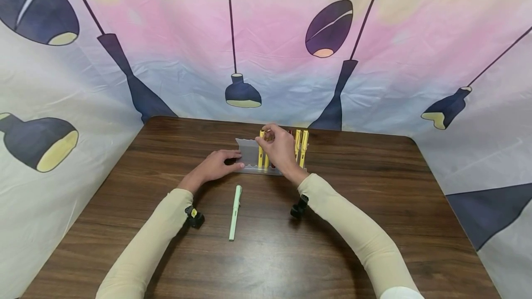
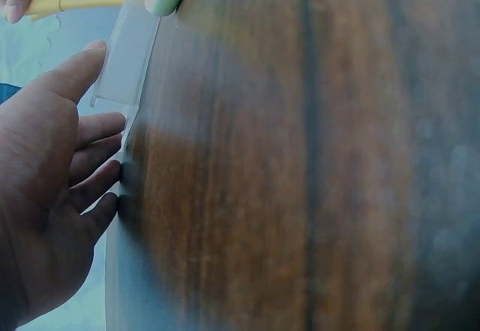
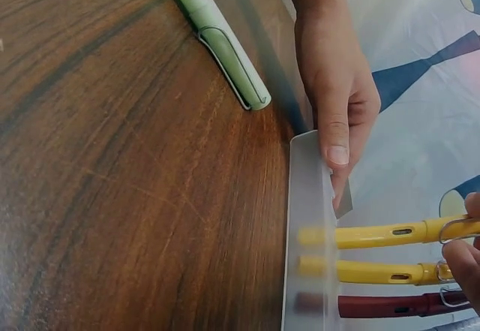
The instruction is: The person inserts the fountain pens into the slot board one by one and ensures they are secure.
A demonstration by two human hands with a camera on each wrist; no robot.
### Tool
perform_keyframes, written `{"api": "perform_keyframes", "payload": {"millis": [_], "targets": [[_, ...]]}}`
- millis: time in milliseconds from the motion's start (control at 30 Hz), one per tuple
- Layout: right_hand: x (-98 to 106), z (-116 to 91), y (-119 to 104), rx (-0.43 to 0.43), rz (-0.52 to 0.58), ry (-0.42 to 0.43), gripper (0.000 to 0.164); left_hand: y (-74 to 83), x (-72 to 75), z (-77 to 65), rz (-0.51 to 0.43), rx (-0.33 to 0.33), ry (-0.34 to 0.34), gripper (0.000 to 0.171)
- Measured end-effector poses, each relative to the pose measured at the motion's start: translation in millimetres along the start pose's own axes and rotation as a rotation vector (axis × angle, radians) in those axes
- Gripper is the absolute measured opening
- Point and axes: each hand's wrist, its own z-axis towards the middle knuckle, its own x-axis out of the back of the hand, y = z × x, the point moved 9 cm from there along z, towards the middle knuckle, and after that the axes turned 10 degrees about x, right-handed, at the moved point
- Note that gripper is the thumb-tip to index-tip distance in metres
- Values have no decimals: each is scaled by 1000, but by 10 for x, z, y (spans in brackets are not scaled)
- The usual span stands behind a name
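A clear plastic pen stand (image 1: 249, 152) on the wooden table holds several upright pens. My left hand (image 1: 211, 165) rests at the stand's left end, its thumb by the front lip and its fingers fairly straight. With thumb and fingertips, my right hand (image 1: 283, 149) pinches the capped top of the leftmost yellow pen (image 3: 382, 235), whose lower end sits behind the frosted lip. Beside it stand another yellow pen (image 3: 375, 272) and a dark red pen (image 3: 390, 305). Two yellow pens (image 1: 305, 146) stand at the right end; my right hand hides the middle of the row.
A light green pen (image 1: 234, 213) lies on the table (image 1: 199, 262) in front of the stand, its clip side to the right. Behind the table hangs a cloth backdrop (image 1: 274, 50) printed with lamps. Each wrist carries a small black camera (image 1: 194, 217).
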Motion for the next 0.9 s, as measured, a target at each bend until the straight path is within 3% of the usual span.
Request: {"api": "perform_keyframes", "payload": {"millis": [900], "targets": [[35,5,-3,-8,-88,-54,34,22,10,-19,7,12,1,62]]}}
